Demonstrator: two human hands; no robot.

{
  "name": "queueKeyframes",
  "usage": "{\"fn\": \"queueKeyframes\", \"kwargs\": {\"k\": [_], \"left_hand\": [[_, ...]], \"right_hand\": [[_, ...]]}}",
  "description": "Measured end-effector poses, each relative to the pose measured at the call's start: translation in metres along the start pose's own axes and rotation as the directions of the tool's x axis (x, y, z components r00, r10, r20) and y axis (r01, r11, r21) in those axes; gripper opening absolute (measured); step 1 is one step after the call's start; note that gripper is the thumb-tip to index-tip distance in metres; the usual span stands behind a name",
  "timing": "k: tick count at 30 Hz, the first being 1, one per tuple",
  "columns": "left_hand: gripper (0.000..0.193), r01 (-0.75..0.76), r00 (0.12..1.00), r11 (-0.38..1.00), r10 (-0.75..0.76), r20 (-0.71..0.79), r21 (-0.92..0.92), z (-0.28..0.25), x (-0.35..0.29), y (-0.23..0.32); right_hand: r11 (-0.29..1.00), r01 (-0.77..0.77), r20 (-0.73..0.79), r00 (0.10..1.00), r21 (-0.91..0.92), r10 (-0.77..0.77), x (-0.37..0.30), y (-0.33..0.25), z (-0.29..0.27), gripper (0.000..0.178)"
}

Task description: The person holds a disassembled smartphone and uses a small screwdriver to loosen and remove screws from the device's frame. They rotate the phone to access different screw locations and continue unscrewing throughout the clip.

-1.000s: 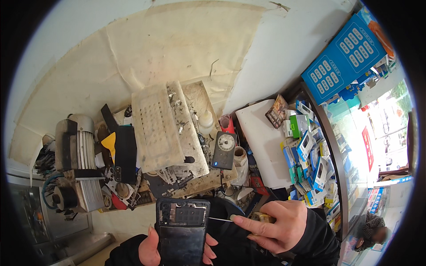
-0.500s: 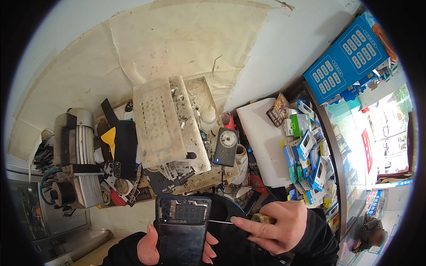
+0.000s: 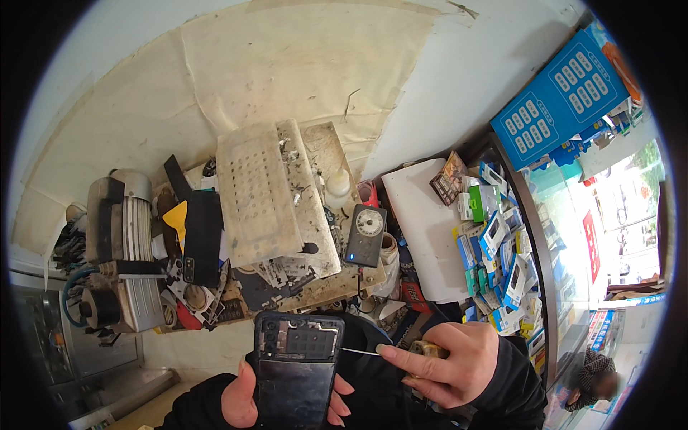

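Lettering, upper right: rows of white labels point(image 3: 532, 109) on the blue board point(image 3: 556, 102); digits on the dark plate point(image 3: 231, 310); marks ringing the pale dial point(image 3: 369, 223)!

Grimy beige bench point(image 3: 337, 288), cluttered. On it: stack of stained pale panels point(image 3: 258, 197), white squeeze bottle point(image 3: 337, 188), black dial box point(image 3: 366, 236) with blue light, black phone cover point(image 3: 203, 236), yellow scraper point(image 3: 176, 221).

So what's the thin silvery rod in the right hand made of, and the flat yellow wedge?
The thin silvery rod looks like smooth metal: it's pale, slim and straight. The flat yellow wedge looks like matte plastic, from its even colour, though painted metal is possible.
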State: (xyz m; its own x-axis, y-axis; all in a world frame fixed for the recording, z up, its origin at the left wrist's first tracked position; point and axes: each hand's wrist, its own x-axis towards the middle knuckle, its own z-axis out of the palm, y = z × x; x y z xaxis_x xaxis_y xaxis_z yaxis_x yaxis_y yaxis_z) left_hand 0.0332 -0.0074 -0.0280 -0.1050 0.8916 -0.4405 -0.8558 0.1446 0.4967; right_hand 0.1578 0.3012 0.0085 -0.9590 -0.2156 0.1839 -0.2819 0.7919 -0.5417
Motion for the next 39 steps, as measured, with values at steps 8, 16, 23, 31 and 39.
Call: {"fn": "queueKeyframes", "kwargs": {"k": [8,16,23,31,39], "left_hand": [[0.148,0.001,0.999,1.0,-0.001,0.047,0.014,-0.004,0.002,0.002],[0.143,-0.051,0.999,0.998,0.051,-0.009,-0.048,-0.001,0.001,-0.002],[0.142,-0.06,0.998,0.996,0.06,-0.009,-0.064,0.0,-0.001,-0.002],[0.141,-0.073,0.995,0.996,0.077,0.061,-0.058,-0.003,0.0,-0.002],[0.137,-0.135,0.991,0.982,0.131,-0.038,-0.129,0.001,0.0,-0.008]], "right_hand": [[0.998,0.051,-0.029,0.998,0.036,-0.05,0.001,0.002,0.005,0.06],[0.997,0.059,-0.014,0.998,0.05,-0.058,-0.001,0.002,0.005,0.057],[0.997,0.049,-0.001,0.999,0.053,-0.049,-0.002,0.0,0.003,0.056],[0.995,0.081,-0.042,0.996,0.059,-0.079,-0.002,0.0,0.008,0.055],[0.993,0.097,-0.053,0.994,0.064,-0.094,-0.004,-0.002,0.013,0.054]]}}
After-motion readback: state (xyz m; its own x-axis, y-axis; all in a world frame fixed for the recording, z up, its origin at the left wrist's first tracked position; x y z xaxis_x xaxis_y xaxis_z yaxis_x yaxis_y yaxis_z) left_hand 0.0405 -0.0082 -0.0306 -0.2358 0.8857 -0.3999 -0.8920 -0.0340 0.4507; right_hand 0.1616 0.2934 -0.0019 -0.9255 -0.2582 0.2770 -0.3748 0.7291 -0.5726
